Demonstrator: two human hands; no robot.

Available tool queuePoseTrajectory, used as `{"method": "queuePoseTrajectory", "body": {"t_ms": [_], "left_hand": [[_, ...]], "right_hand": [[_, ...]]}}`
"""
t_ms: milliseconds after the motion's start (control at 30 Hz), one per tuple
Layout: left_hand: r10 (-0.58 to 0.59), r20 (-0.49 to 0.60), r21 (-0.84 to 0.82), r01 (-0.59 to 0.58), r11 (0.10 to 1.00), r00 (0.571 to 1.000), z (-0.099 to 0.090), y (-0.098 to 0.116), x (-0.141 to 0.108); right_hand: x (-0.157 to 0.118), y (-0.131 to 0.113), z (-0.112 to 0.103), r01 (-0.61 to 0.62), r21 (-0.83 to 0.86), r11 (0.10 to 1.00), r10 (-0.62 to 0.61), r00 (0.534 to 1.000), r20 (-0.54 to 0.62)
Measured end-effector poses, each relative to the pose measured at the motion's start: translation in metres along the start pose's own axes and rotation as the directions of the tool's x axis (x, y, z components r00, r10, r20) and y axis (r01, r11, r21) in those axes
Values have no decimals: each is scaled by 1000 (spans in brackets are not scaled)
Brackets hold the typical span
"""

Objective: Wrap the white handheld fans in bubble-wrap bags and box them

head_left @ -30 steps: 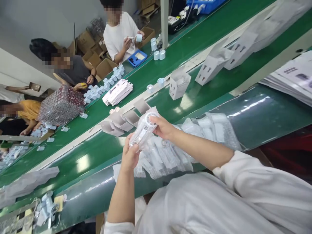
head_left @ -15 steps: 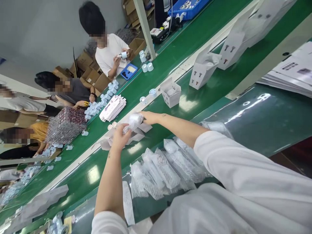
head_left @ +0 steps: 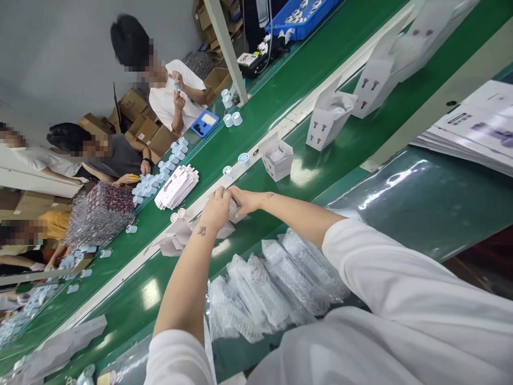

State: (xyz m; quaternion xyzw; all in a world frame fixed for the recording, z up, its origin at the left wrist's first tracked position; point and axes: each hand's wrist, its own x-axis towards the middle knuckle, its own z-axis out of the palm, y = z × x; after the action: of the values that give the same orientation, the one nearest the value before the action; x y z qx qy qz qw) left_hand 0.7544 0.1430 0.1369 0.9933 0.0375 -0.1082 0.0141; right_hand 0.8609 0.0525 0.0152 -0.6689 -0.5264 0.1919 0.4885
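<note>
After you lowered the bubble-wrapped packet, it was hidden, probably entering a white carton (head_left: pixel 236 218) on the conveyor belt (head_left: pixel 316 176); your right hand's (head_left: pixel 245 201) fingers pinched the rim, your left hand's (head_left: pixel 217 207) couldn't be told.

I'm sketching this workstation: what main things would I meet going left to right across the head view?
Shiny wrapped bundle, white printed stack, left hand, right hand, small open white box, taller open white box, larger white printed stack.
</note>
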Motion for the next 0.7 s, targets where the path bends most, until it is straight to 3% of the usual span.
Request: {"method": "queuePoseTrajectory", "body": {"t_ms": [67,167,233,300,367,433,533,600,633,700], "left_hand": [[-22,-39,22,23,999,999,17,2,-7],[-41,-10,55,42,998,999,32,8,-16],[-29,-109,42,34,999,994,32,9,-23],[-85,-269,-16,84,996,959,30,5,-37],[-221,-377,-80,206,975,899,32,-3,-59],[-337,-394,-104,322,941,855,41,-12,-84],[-389,-405,-130,369,920,827,60,-28,-121],[-453,-500,-200,411,889,738,69,-44,-144],[-509,-560,-251,452,856,653,70,-54,-155],[-654,-634,-402,547,735,412,69,-76,-173]], "right_hand": [[-4,1,0,12,-55,998,-11,1000,22],[-7,-3,-5,9,-77,997,-3,997,75],[-7,-8,-15,18,-87,996,-10,996,92],[-6,-9,-30,15,-100,995,-8,997,71],[-5,-3,-47,-21,-124,992,28,998,54],[-6,8,-62,-91,-165,982,102,993,63],[-12,29,-77,-193,-221,956,208,977,48],[-18,37,-84,-230,-234,945,244,969,31],[-22,36,-87,-225,-242,944,237,971,20],[-29,24,-90,-187,-272,944,183,982,-39]]}}
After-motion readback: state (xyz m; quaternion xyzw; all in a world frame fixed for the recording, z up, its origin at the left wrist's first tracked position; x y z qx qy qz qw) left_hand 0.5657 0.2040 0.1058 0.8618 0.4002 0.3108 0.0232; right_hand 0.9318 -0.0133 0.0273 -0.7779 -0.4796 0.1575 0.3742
